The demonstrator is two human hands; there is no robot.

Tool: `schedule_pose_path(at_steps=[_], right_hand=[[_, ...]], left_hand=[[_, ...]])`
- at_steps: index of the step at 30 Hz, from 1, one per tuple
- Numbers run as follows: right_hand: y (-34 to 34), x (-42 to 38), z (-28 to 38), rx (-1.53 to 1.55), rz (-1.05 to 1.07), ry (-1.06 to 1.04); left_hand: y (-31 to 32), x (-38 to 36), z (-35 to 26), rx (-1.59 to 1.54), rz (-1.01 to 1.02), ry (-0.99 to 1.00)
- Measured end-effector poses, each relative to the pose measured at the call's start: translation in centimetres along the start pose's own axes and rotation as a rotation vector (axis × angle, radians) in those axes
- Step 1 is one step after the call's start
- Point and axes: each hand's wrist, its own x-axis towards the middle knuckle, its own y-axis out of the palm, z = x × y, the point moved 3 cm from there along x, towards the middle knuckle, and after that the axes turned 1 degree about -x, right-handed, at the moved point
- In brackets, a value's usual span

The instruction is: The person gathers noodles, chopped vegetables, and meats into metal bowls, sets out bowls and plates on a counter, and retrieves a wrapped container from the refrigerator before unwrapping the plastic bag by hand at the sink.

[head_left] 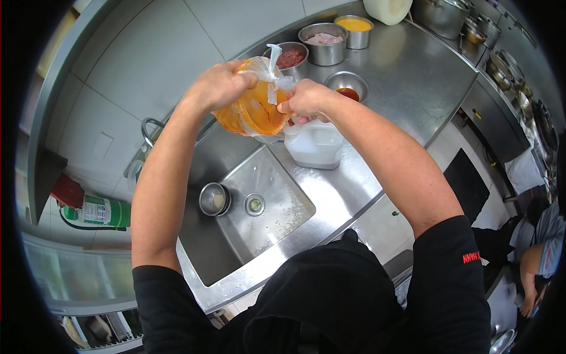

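Note:
A clear plastic bag (254,113) with an orange, oily-looking content is held up over the far edge of the sink. Its white twisted top (273,58) sticks up between my hands, and a small printed label hangs there. My left hand (221,85) is closed on the bag's left side, thumb on top. My right hand (305,100) pinches the bag's right side near the label. Just below my right hand stands a translucent white jug (313,144). Close behind that hand is a metal bowl (346,87) with red sauce.
Metal pots hold red meat (290,58), pale meat (323,39) and yellow liquid (354,23) along the counter's back. Small stacked bowls (213,199) sit in the sink (274,177). A green fire extinguisher (103,211) is at left. Another person's arm (530,274) shows at far right.

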Motion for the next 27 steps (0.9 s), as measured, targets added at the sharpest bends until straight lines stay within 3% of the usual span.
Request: schedule_pose_path(at_steps=[27], right_hand=[[0.1,0.2,-0.5,0.074,0.005,-0.016]], left_hand=[[-0.3,-0.8,-2.5,0.192,-0.021,0.000]])
